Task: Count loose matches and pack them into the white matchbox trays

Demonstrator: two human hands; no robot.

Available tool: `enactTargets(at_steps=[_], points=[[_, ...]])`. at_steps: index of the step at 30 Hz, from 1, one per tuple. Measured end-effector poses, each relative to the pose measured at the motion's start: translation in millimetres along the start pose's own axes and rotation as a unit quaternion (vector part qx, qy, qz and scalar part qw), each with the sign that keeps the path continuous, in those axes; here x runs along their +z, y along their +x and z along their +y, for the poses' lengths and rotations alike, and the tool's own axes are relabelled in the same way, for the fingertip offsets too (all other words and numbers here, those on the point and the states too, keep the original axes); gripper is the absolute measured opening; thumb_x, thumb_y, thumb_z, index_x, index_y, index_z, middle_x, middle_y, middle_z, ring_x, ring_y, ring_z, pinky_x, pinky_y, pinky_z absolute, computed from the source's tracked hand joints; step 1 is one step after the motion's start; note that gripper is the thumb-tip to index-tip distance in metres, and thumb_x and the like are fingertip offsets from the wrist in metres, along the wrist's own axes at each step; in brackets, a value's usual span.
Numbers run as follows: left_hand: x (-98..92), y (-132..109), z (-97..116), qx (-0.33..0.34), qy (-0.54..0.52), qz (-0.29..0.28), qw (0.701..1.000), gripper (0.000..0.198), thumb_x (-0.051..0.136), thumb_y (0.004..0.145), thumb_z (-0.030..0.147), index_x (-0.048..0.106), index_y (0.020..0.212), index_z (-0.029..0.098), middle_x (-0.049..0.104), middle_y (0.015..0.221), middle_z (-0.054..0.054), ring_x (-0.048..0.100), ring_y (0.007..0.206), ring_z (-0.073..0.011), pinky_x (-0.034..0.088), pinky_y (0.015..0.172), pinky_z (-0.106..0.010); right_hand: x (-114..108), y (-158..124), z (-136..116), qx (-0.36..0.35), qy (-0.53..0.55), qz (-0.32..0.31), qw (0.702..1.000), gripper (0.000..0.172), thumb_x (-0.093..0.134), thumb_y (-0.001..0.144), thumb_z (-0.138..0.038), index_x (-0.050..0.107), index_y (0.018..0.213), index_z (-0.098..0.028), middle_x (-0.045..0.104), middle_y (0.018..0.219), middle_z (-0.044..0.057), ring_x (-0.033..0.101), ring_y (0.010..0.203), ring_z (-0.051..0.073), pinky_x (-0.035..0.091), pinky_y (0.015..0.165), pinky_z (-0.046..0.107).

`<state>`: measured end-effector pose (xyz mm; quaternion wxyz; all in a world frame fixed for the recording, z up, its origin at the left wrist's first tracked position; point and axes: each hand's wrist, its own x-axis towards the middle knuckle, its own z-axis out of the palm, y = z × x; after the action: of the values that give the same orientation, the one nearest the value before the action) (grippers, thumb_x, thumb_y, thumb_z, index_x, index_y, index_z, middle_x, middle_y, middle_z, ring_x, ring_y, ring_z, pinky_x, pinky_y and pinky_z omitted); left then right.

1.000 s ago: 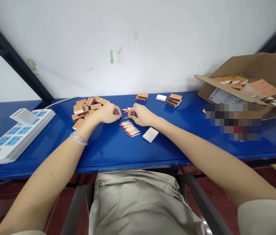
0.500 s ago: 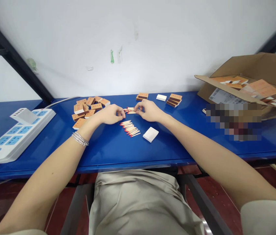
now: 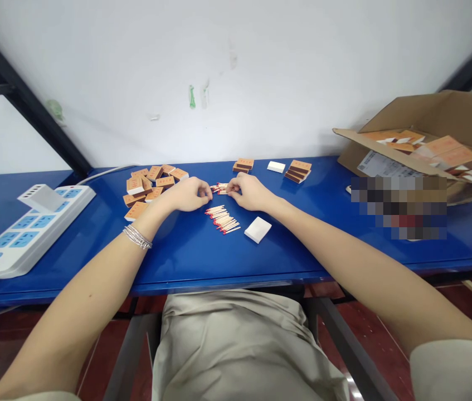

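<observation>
A small upper pile of red-tipped matches (image 3: 220, 189) lies between my two hands. My left hand (image 3: 191, 195) is curled at the pile's left end, beside the red heads, thumb and fingertips close together; what they hold, if anything, is too small to make out. From the right, my right hand (image 3: 250, 192) has its thumb and fingers pinched at the plain stick ends. Whether a match is between those fingertips is hidden. Nearer my body, a second row of matches (image 3: 223, 219) lies slanted on the blue table (image 3: 202, 256). Right of that row rests a white matchbox tray (image 3: 258, 230).
Orange-brown matchboxes (image 3: 165, 182) are heaped at the left, near a white power strip (image 3: 30, 228). Along the wall sit stacked matchboxes (image 3: 243, 165), a white tray (image 3: 276, 166) and another stack (image 3: 298, 170). An open cardboard box (image 3: 390, 167) with matchboxes stands right.
My right hand has shifted slightly left, its fingertips now over the right ends of the upper matches. My left hand has barely moved. The lower row of matches is unchanged.
</observation>
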<state>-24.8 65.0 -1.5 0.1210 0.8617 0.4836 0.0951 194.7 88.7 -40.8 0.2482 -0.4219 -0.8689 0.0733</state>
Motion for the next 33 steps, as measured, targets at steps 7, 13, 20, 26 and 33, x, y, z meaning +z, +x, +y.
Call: enactTargets(at_steps=[7,13,20,26,33], points=[[-1.8,0,2,-0.031,0.002,0.012,0.999,0.028,0.055,0.069,0.018,0.074,0.089,0.016,0.072,0.081,-0.003,0.061,0.066,-0.0149,0.046,0.064,-0.025,2,-3,-12,-0.036,0.032,-0.013,0.999,0.014,0.057,0.084,-0.014,0.071,0.084,-0.014,0.058,0.084,0.007,0.051,0.072,0.015,0.039,0.072,0.027],[-1.4,0,2,-0.057,0.009,0.029,0.998,0.029,0.055,0.069,0.018,0.074,0.090,0.016,0.073,0.081,-0.003,0.060,0.064,-0.0146,0.043,0.059,-0.025,-2,-4,-22,-0.083,0.080,-0.052,0.992,0.016,0.057,0.084,-0.013,0.073,0.084,-0.016,0.061,0.079,0.004,0.053,0.072,0.014,0.039,0.072,0.026],[2.6,1,5,0.002,-0.024,0.001,1.000,0.028,0.055,0.072,0.019,0.074,0.091,0.016,0.071,0.074,-0.003,0.056,0.058,-0.0120,0.042,0.059,-0.024,-9,0,4,-0.002,0.034,-0.005,0.999,0.016,0.059,0.081,-0.013,0.073,0.089,-0.016,0.065,0.079,0.005,0.057,0.075,0.017,0.041,0.073,0.028],[2.5,1,6,-0.007,-0.021,0.002,1.000,0.027,0.056,0.070,0.018,0.074,0.090,0.015,0.071,0.075,-0.003,0.057,0.059,-0.0123,0.042,0.058,-0.024,-6,0,4,-0.005,0.011,-0.008,1.000,0.017,0.059,0.081,-0.014,0.074,0.090,-0.015,0.066,0.084,0.008,0.058,0.076,0.017,0.042,0.073,0.028],[2.9,2,3,-0.007,-0.018,0.007,1.000,0.029,0.056,0.069,0.020,0.074,0.091,0.016,0.072,0.077,-0.003,0.057,0.059,-0.0127,0.042,0.058,-0.024,-4,1,1,-0.007,0.011,-0.012,1.000,0.016,0.058,0.082,-0.013,0.073,0.087,-0.014,0.067,0.083,0.008,0.057,0.075,0.017,0.041,0.072,0.028]])
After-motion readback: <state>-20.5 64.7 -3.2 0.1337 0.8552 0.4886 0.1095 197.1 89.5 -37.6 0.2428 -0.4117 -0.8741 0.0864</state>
